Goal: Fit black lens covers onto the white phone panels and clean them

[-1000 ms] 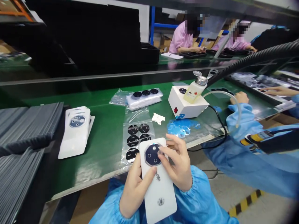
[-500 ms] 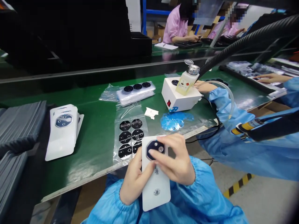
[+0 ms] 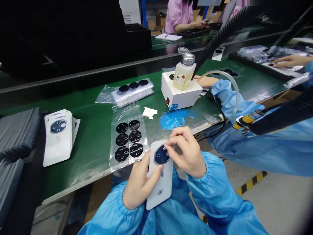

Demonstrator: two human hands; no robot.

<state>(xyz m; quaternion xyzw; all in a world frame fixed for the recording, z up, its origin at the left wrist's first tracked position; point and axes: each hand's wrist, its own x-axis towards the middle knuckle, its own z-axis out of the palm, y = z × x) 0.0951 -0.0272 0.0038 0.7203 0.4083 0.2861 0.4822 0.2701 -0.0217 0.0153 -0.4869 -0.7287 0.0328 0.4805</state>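
My left hand (image 3: 139, 186) is closed around the left edge of a white phone back cover (image 3: 158, 199), its thumb lying across the front. The cover tilts over my lap, just off the bench edge. At its top is a dark blue octagonal camera lens plate (image 3: 160, 158) with round openings. My right hand (image 3: 187, 155) pinches thumb and index finger together at the plate's upper right side; what is between the fingertips is too small to make out. Just beyond lies a clear plastic sheet (image 3: 144, 130) bearing several black octagonal pieces.
Stacked white phone covers (image 3: 57, 143) lie at left, beside grey slotted trays (image 3: 18, 129). A bottle (image 3: 182, 76) stands on a white box (image 3: 181, 98), near blue film discs (image 3: 174, 120), a white scrap (image 3: 149, 112) and bagged plates (image 3: 133, 93). A blue-sleeved co-worker's arm (image 3: 230, 94) reaches in at right.
My right fingers, earlier spread over the lens plate, have drawn together into a pinch at its upper right side. The cover is tilted more to the right. The camera view has shifted.
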